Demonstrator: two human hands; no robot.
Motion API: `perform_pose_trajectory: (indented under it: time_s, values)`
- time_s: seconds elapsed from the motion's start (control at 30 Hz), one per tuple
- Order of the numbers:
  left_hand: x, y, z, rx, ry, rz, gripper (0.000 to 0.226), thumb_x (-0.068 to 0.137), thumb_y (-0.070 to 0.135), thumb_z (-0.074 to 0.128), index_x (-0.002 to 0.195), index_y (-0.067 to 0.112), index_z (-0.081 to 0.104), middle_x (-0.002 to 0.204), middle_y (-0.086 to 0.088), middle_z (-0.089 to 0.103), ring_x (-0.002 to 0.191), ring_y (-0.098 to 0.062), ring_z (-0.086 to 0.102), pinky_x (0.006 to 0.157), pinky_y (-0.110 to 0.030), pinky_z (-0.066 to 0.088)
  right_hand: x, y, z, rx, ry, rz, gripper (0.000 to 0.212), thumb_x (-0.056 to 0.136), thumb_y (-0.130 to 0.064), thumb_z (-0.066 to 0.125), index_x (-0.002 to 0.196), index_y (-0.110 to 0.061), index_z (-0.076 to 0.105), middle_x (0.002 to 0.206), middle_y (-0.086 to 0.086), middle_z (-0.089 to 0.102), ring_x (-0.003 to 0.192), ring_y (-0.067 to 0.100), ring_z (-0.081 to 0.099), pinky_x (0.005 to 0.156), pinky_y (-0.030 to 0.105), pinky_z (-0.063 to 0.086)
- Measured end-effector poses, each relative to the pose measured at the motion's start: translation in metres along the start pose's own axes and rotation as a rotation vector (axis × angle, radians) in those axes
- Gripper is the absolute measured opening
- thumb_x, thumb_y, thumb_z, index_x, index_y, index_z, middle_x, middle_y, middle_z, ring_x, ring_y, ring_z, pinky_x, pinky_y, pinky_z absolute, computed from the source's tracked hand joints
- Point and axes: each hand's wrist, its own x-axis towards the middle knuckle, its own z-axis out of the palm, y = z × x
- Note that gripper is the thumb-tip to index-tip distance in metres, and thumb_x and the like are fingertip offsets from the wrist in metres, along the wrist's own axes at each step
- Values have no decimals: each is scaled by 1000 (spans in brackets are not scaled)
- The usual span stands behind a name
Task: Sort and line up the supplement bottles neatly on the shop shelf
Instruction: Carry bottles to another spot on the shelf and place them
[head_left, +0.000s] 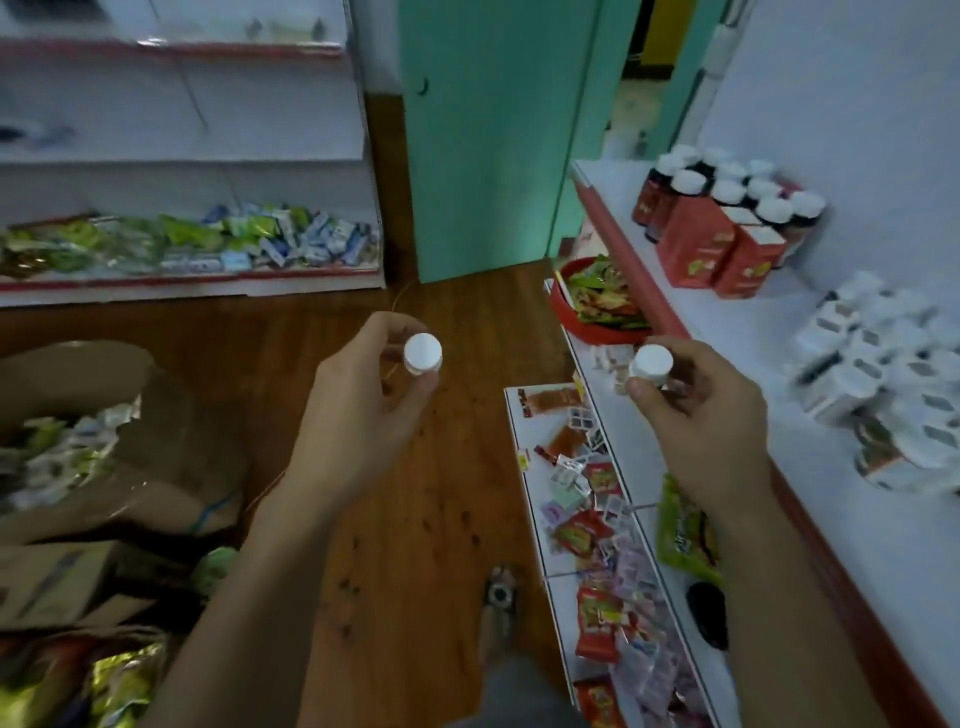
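Observation:
My left hand grips a white-capped supplement bottle over the wooden floor, cap facing up. My right hand grips a second white-capped bottle beside the edge of the white shop shelf on the right. At the shelf's far end stands a cluster of dark bottles with white caps behind red boxes. A blurred group of white bottles sits nearer on the same shelf.
A red basket of snack packets and lower shelves with loose sweets sit under the right shelf. An open cardboard box lies at left. Another shelf with packets stands across the wooden floor, by a green door.

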Motion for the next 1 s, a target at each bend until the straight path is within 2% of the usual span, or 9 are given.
perform_pose_trajectory:
  time_s: [0.17,0.27,0.37,0.53,0.6,0.7,0.77,0.9,1.0]
  values:
    - [95,-51,20,88,20,-12,31,91,23,75,118,30,60,112,19,65,104,3,60,87,-18,51,106,30,54,49,0,5,35,87,-14,78,111,-35,65,106,-23,67,103,1,64,88,31,56]
    - [169,-68,40,124,20,-40,33,91,22,73,120,29,61,114,18,64,104,4,58,89,-17,48,183,54,83,56,-21,34,37,86,-13,78,112,-35,66,106,-18,69,103,5,66,91,32,57]
    - [253,-72,60,140,-36,-24,35,91,21,72,121,34,58,115,24,58,98,15,52,81,-8,40,265,73,107,75,-21,63,37,86,-12,79,113,-35,68,109,-15,71,105,5,67,93,34,57]
    - [382,-80,97,109,-63,44,37,92,20,72,125,30,59,121,22,57,113,6,49,88,-9,36,390,91,135,-67,-2,29,30,89,-13,74,118,-22,69,113,-7,70,105,9,64,95,37,56]
    - [422,-88,119,68,-94,57,37,92,20,72,126,29,59,120,23,58,113,7,49,89,-10,39,421,95,134,-83,34,49,29,92,-16,71,120,-24,68,116,-9,69,108,8,63,96,35,56]
    - [481,-97,163,4,-180,83,35,93,24,71,125,34,59,120,23,59,114,3,54,94,-23,47,445,107,121,-99,103,70,28,95,-20,69,122,-28,66,118,-13,66,112,3,60,94,19,51]
    - [529,-101,198,-23,-245,128,34,94,26,69,125,33,59,122,21,61,116,-2,56,96,-27,48,458,121,119,-85,171,122,31,95,-17,68,124,-27,65,119,-14,66,113,0,60,92,11,49]
    - [639,-95,275,-81,-380,292,27,95,31,68,121,32,60,120,18,63,111,-3,57,90,-24,46,502,159,142,-61,264,253,32,97,-19,66,127,-27,65,123,-18,65,117,-2,58,97,19,50]
    - [724,-81,349,-155,-481,410,22,96,28,69,117,25,64,116,9,68,105,-10,61,86,-28,50,552,186,169,-99,414,307,29,98,-21,64,126,-27,64,123,-14,62,114,0,58,96,17,49]
